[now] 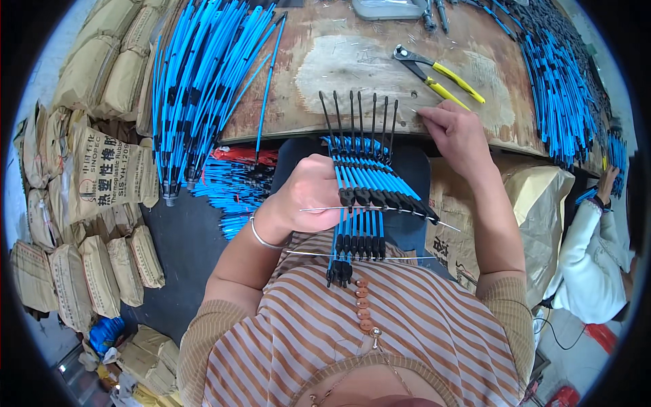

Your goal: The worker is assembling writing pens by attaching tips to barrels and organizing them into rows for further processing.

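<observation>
In front of my chest, my left hand is closed around a row of blue umbrella ribs with black joints and black tips. One thin metal wire runs crosswise through the black joints. A second wire passes through the lower joints, nearer my body. Over the table's near edge, my right hand pinches a short thin pin between thumb and fingertips, apart from the ribs. Beyond that hand lie pincers with yellow handles.
Bundled blue ribs overhang the worn wooden table at left; another pile lies right. A grey tray sits at the back. Paper sacks are stacked left. A co-worker's white sleeve shows at far right.
</observation>
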Demonstrator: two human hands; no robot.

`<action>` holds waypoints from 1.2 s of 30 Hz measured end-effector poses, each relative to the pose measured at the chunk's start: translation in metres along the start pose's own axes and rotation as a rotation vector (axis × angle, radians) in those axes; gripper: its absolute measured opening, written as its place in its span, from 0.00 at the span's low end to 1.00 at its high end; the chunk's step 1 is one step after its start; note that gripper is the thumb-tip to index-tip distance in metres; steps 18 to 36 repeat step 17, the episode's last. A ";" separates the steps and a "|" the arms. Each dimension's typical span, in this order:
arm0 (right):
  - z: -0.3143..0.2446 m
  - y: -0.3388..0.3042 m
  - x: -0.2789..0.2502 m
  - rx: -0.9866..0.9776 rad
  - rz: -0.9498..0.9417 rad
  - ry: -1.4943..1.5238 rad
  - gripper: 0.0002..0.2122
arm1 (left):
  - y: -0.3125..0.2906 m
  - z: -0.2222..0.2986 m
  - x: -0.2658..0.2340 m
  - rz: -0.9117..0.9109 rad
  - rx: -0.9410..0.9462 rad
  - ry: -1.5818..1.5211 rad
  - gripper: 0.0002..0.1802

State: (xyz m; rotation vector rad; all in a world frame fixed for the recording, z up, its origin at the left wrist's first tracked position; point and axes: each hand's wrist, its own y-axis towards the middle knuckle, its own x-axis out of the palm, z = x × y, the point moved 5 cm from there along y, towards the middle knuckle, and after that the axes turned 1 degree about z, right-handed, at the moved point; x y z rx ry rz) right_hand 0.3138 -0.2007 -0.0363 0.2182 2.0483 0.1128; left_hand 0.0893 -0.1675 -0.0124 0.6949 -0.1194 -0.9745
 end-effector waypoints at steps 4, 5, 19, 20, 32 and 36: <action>-0.002 0.003 0.000 -0.006 -0.005 -0.003 0.08 | -0.002 -0.003 0.001 0.006 -0.007 -0.020 0.11; -0.003 0.004 0.000 -0.015 -0.011 -0.022 0.08 | -0.003 -0.004 0.001 -0.006 0.003 0.014 0.11; -0.007 0.007 0.003 -0.019 -0.051 -0.060 0.09 | -0.012 -0.012 0.004 -0.037 0.062 0.095 0.14; -0.007 0.007 0.003 -0.019 -0.051 -0.060 0.09 | -0.012 -0.012 0.004 -0.037 0.062 0.095 0.14; -0.007 0.007 0.003 -0.019 -0.051 -0.060 0.09 | -0.012 -0.012 0.004 -0.037 0.062 0.095 0.14; -0.007 0.007 0.003 -0.019 -0.051 -0.060 0.09 | -0.012 -0.012 0.004 -0.037 0.062 0.095 0.14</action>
